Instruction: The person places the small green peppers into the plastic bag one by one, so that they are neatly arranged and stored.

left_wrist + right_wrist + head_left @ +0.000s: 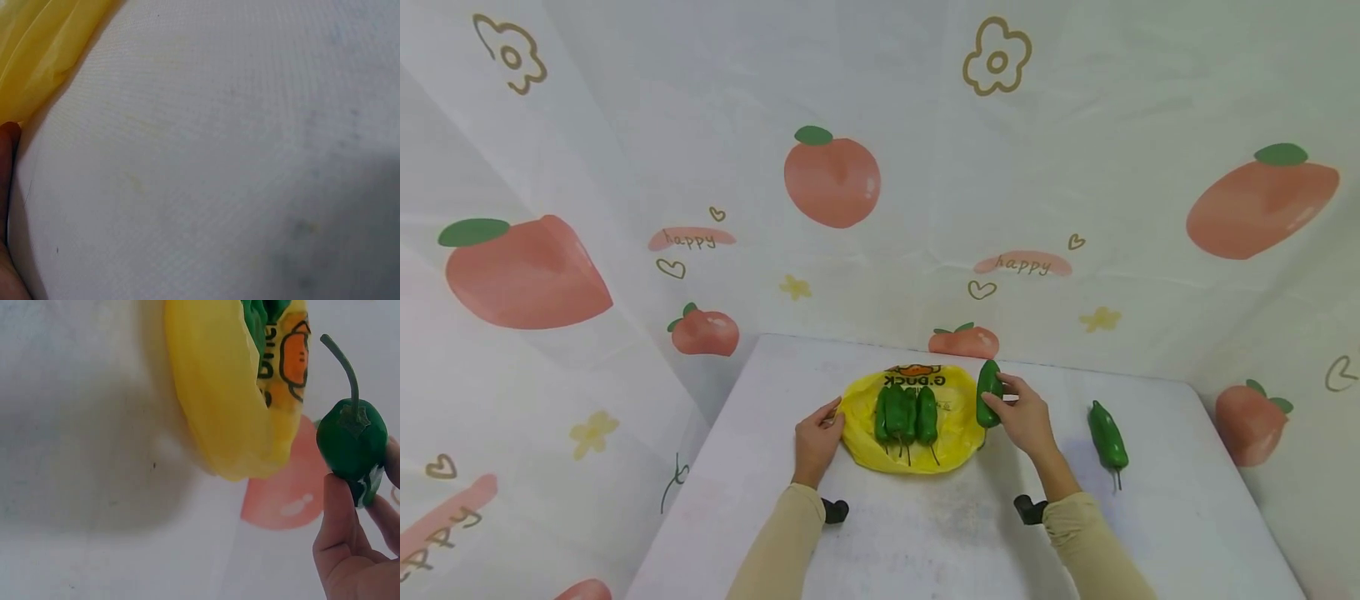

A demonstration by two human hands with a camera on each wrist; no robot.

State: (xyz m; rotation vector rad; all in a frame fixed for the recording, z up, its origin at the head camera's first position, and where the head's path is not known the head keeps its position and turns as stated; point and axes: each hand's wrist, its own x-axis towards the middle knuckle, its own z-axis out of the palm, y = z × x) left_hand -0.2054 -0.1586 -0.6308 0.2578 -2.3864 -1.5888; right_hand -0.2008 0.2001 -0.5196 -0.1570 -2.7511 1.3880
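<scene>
A yellow plastic bag (868,450) with a duck print lies spread open on the table, several green peppers (927,417) side by side in it. At its left rim, my left hand (816,442) pinches the edge of the bag; the left wrist view catches only a strip of that hand beside the yellow plastic (44,56). My right hand (1026,417) grips another green pepper (989,392) just off the bag's right side, between thumb and fingers. From the right wrist, this pepper (352,437) appears stem end first, held above the table.
One more green pepper (1107,435) lies on the white table (940,533) to the right of my right hand. A pale curtain (910,275) with peach prints hangs behind the table and along both sides.
</scene>
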